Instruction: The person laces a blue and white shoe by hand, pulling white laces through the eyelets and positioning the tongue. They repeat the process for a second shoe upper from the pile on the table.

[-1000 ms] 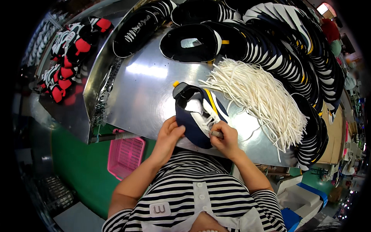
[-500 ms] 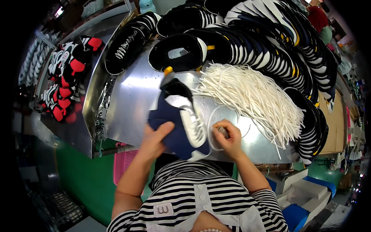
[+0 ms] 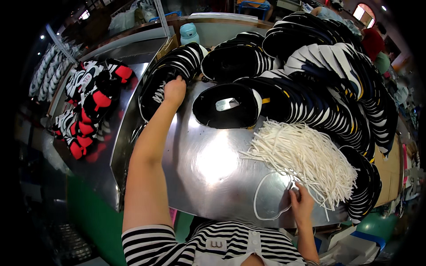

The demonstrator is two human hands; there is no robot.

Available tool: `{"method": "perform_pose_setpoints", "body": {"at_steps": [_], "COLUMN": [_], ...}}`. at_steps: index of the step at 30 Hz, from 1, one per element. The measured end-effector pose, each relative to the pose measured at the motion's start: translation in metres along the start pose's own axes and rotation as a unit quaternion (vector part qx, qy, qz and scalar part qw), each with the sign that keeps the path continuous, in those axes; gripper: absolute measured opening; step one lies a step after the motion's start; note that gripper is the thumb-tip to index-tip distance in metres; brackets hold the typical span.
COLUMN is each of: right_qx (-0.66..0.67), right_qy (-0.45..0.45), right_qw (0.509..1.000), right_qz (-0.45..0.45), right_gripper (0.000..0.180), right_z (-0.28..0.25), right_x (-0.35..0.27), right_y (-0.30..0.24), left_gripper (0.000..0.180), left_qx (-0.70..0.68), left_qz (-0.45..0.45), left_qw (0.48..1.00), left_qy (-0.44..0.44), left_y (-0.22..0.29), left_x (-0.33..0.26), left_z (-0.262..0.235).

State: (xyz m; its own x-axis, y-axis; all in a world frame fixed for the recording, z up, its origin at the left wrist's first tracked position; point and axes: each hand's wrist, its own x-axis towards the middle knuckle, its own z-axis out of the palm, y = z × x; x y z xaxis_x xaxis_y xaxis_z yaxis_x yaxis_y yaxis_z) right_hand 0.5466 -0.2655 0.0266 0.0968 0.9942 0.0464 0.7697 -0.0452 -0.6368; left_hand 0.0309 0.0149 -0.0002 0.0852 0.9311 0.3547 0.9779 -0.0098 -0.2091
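Observation:
My left hand (image 3: 176, 91) reaches to the back left and closes on the edge of a black-and-white shoe upper (image 3: 151, 99) at the front of a leaning row; white lacing shows across it. My right hand (image 3: 302, 201) is low over the table in front of the lace pile, its fingers pinched on a white shoelace (image 3: 256, 195) that loops out to the left. Something small and greyish shows between those fingers, too small to name. Beside the right hand lies a thick pile of white shoelaces (image 3: 306, 159).
A shoe upper (image 3: 208, 106) with a pale label inside lies mid-table, before long curved rows of nested uppers (image 3: 324, 102). On the left, past a metal edge, are red, black and white shoe pieces (image 3: 100, 99). A light-blue bottle (image 3: 189, 33) stands behind. Other people are at the back.
The navy upper that was in my left hand is gone from in front of me; that hand has moved up to the far left row. My right hand has shifted right with the lace.

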Motion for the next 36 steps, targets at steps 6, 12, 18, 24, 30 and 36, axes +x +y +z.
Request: {"method": "perform_pose_setpoints", "body": {"at_steps": [6,12,18,24,30,36], "right_qx": [-0.040,-0.010,0.050,-0.032,0.112,0.586], "right_qy": [0.071,0.032,0.096,0.057,-0.023,-0.178], "right_qw": [0.997,0.997,0.992,0.994,0.990,0.743], "right_qz": [-0.008,-0.063,-0.061,-0.089,-0.082,-0.268], "right_gripper": [0.022,0.014,0.015,0.020,0.019,0.011], "right_z": [0.018,0.018,0.004,0.028,0.011,-0.137], "right_x": [-0.006,0.003,0.014,0.021,0.028,-0.019], "right_y": [0.018,0.012,-0.007,0.004,-0.020,-0.063], "left_gripper": [0.040,0.035,0.023,0.020,0.035,0.031], "left_qx": [-0.132,-0.514,-0.493,-0.524,-0.340,-0.470], "left_qz": [0.034,-0.124,-0.210,-0.124,0.134,0.151], "left_qw": [0.991,0.847,0.842,0.781,0.927,0.869], "left_qy": [0.017,0.058,0.064,0.318,0.079,0.007], "left_y": [0.035,0.062,0.076,0.100,0.233,0.265], "left_x": [0.005,-0.072,-0.086,-0.160,-0.273,-0.271], "left_z": [-0.001,-0.012,-0.027,-0.185,-0.216,-0.207]}}
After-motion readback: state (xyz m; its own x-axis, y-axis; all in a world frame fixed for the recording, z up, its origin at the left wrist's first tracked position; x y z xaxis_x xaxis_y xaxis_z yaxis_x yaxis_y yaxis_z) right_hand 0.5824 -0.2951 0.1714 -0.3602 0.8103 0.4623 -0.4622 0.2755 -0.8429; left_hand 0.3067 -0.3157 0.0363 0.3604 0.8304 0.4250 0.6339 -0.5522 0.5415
